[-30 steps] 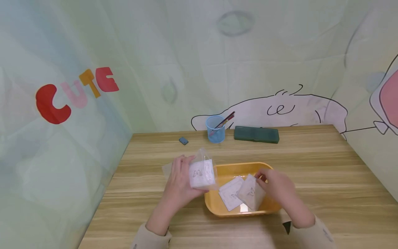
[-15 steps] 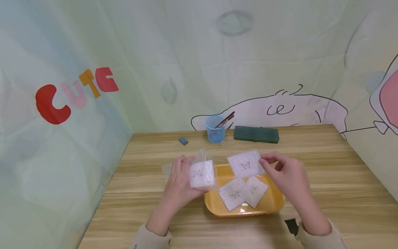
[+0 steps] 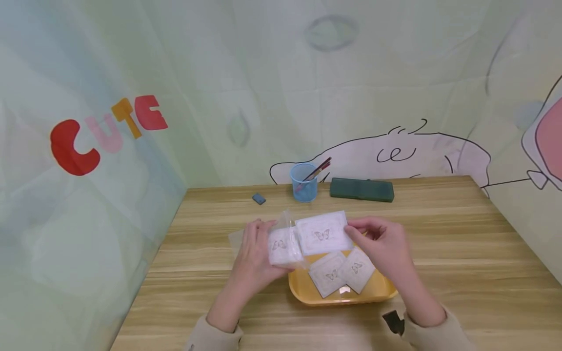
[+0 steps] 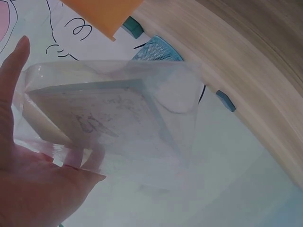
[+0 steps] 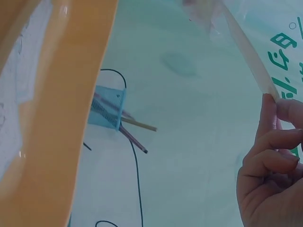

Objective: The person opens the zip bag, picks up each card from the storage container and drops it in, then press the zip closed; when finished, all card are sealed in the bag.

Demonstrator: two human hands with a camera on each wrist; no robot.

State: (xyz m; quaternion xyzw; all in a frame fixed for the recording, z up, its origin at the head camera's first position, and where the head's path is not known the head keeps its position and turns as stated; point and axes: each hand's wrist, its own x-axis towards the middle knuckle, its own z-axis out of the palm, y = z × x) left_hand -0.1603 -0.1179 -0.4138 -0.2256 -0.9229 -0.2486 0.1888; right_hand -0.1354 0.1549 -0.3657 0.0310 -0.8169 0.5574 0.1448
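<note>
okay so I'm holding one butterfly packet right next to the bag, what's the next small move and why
Probably ease the packet in your right hand leftward into the mouth of the clear bag that your left hand holds. Its edge already sits at the bag, which holds others, and two more wait in the yellow tray.

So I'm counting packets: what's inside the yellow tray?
Two white butterfly packets lie in the tray. The right hand and its packet cover the tray's far part.
</note>
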